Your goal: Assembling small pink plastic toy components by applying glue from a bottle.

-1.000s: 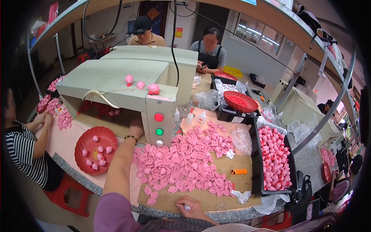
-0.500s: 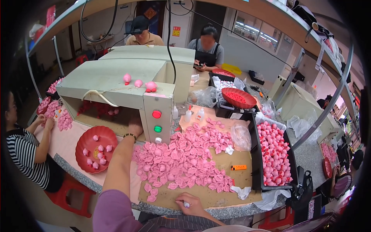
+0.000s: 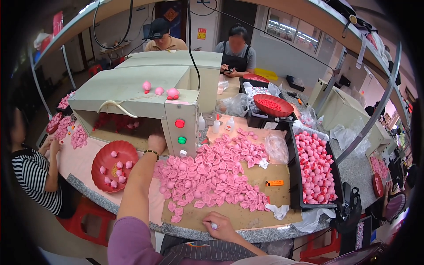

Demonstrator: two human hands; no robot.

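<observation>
A table [image 3: 185, 231] with a speckled grey edge ran across the near side of the scene. On its far left stood a pale green machine [image 3: 132, 79], open at the front, with red and pink pieces [image 3: 112, 121] toward the back of its opening. A co-worker in a striped top [image 3: 35, 179] sat at the left, near another pink pile. Right of the machine spread the heap of pink cup-shaped pieces [image 3: 216, 172], some rounded balls among them, partly over a brown board [image 3: 260, 214]. A black tray [image 3: 293, 179] at the right was filled with pink and red balls [image 3: 314, 168]. At the left, just before the machine, a red scalloped bowl [image 3: 102, 155] held a few pink balls.

The left hand [image 3: 157, 142] reached into the right end of the opening; its fingers were hidden, so how far they were open, or what they gripped, could not be told. The right hand [image 3: 219, 224] rested at the near edge, curled closed around a small pale object [image 3: 214, 225]. Small white bottles [image 3: 216, 126] stood beyond the heap, and a slim orange object [image 3: 274, 183] lay right of it.
</observation>
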